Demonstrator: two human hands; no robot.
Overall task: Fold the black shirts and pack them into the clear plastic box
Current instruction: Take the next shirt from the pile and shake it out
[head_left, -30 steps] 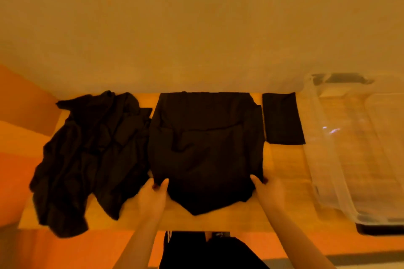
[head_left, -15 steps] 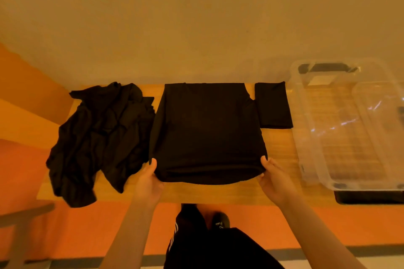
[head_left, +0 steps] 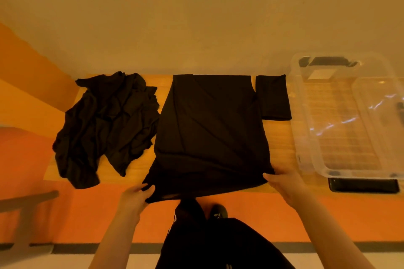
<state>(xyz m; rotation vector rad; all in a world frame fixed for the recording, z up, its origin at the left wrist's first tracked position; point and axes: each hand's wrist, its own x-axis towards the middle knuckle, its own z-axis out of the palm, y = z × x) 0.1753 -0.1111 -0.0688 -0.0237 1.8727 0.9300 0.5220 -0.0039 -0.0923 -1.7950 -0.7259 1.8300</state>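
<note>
Stretching across the middle band of the frame, the wooden surface [head_left: 282, 148] runs left to right below a pale wall [head_left: 196, 17]. At the right edge stands the clear plastic box [head_left: 306, 137], open on top, long axis running from the wall toward the person, with nothing visible inside.

In the centre lies the black shirt [head_left: 209, 129], spread flat, its long axis running away from the person: collar end at the wall, hem hanging off the near edge of the surface. At the left a crumpled heap of black shirts [head_left: 105, 124] sprawls, partly draping over the near edge. Between the flat shirt and the box, toward the wall, sits a small folded black piece [head_left: 274, 98], touching the shirt's upper right corner.

The right hand [head_left: 284, 183] pinches the hem's right corner, fingers curled on the cloth. The left hand [head_left: 136, 197] grips the lower left corner the same way.
</note>
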